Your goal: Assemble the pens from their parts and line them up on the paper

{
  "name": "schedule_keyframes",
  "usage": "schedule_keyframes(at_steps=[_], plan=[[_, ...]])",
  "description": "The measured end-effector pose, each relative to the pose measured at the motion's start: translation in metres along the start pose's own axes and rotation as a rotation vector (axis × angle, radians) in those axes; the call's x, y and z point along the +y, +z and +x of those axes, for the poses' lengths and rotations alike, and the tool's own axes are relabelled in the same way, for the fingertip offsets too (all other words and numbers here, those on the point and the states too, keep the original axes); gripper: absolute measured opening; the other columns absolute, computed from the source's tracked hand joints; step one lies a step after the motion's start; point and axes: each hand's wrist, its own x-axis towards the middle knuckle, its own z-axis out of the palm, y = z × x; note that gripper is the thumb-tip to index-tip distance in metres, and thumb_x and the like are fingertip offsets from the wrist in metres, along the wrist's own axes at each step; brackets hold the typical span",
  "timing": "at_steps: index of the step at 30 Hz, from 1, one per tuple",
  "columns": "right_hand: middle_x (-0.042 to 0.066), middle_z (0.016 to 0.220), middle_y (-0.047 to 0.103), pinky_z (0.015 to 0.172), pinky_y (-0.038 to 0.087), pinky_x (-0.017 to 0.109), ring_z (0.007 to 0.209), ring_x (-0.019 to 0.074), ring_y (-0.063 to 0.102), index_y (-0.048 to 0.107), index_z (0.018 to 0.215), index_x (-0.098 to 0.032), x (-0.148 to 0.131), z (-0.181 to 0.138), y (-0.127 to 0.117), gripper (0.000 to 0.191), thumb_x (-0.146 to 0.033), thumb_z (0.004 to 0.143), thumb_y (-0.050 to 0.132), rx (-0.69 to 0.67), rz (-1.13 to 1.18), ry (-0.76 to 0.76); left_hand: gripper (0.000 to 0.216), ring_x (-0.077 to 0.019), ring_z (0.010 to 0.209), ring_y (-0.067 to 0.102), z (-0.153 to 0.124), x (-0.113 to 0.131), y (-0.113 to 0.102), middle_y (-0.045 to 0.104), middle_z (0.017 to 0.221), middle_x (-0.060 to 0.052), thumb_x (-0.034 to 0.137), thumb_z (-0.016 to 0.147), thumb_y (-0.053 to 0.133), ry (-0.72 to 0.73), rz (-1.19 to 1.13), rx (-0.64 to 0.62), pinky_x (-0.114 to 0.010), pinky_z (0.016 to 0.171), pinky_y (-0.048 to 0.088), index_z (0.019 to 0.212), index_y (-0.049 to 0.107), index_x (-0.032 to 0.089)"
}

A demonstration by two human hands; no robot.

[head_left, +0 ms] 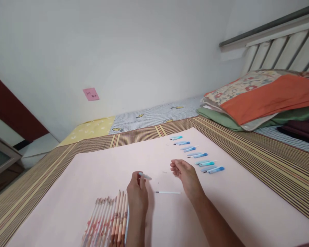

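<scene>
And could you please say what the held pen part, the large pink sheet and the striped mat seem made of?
Pen part: probably smooth plastic, judging by its even, pale surface.
Large pink sheet: likely matte paper, flat and without glare.
Striped mat: perhaps woven straw or bamboo, dull, given narrow parallel bands; fabric remains possible.

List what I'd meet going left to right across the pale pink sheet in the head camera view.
White patterned pens → peach-coloured pens → left hand → thin white dark-tipped stick → right hand → nearest bright-blue pen part.
</scene>
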Motion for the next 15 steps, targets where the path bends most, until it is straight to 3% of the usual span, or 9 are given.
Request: schedule_keyframes(at_steps=[5,11,15], plan=[[0.006,0.078,0.069,0.060,0.048,0.026,0.063,0.0134,0.061,0.071,0.081,-0.015,0.002,0.001,0.000,0.031,-0.043,0.070,0.073,-0.002,-0.041,-0.008,0.009,-0.0190,0.060,0.055,-0.002,0.003,0.000,0.062,0.064,0.001,0.022,0.084,0.055,0.037,0.113,-0.107,-0.026,0.059,0.035,0.076,0.058,0.025],[0.008,0.083,0.070,0.060,0.050,0.027,0.064,0.0144,0.063,0.069,0.086,-0.014,0.006,0.000,0.000,0.033,-0.046,0.076,0.065,-0.033,-0.165,-0.064,0.011,-0.0184,0.061,0.057,-0.003,-0.001,-0.001,0.063,0.066,0.001,0.019,0.087,0.052,0.023,0.160,-0.120,-0.026,0.060,0.036,0.083,0.059,0.025],[0.010,0.084,0.071,0.061,0.051,0.030,0.065,0.0171,0.065,0.069,0.089,-0.014,0.010,0.004,-0.003,0.035,-0.046,0.082,0.057,-0.052,-0.347,-0.147,0.006,-0.0185,0.067,0.063,0.001,-0.002,-0.002,0.067,0.070,-0.001,0.017,0.084,0.060,-0.058,-0.035,-0.006,-0.026,0.062,0.043,0.082,0.061,0.022]])
